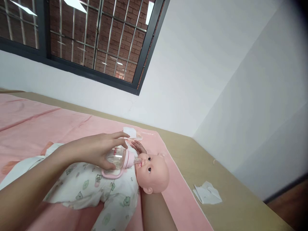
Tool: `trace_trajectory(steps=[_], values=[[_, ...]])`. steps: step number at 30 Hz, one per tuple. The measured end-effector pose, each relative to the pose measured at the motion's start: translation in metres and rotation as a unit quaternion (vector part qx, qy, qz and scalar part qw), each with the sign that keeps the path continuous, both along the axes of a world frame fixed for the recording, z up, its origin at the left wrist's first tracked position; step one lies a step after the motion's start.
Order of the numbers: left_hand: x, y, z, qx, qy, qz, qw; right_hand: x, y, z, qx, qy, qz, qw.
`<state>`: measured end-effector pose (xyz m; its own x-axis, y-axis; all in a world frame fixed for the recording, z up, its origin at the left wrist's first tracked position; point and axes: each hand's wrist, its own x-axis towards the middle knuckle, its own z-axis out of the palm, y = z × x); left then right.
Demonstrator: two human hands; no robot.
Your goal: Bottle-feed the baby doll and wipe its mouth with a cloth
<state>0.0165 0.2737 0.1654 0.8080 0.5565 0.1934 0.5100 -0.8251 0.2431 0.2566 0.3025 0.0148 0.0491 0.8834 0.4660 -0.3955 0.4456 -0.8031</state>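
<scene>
A baby doll (155, 175) in a white printed outfit lies on its back on a pink blanket (183, 199), its head toward the right. My left hand (98, 149) is closed around a clear baby bottle (118, 158) with a pink collar and pink handle. The bottle is tilted nearly flat over the doll's chest, and its nipple is at the doll's mouth. My right forearm passes under the doll's neck. Beyond it, my right hand (139, 147) shows only its fingers, curled by the doll's far shoulder; the palm is hidden.
A small white sheet (130, 132) lies on the blanket behind the doll. On the tan surface (178, 144) at the right sits a folded white cloth or tissue (208, 193). White walls (192, 64) and a barred window (96, 38) stand behind.
</scene>
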Motion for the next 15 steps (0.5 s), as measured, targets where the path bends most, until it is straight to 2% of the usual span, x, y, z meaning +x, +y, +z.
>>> trace_trajectory(steps=[6, 9, 15], values=[[0.0, 0.0, -0.001, 0.01, 0.026, 0.042, 0.999, -0.009, -0.004, -0.006, 0.048, 0.018, -0.015, 0.999], [0.0, -0.001, 0.001, 0.011, 0.031, 0.046, 0.998, -0.004, -0.002, -0.002, 0.043, -0.009, -0.009, 0.999], [-0.001, -0.002, -0.001, 0.013, -0.013, 0.001, 1.0, 0.002, -0.003, 0.0, 0.032, -0.03, -0.01, 0.999]])
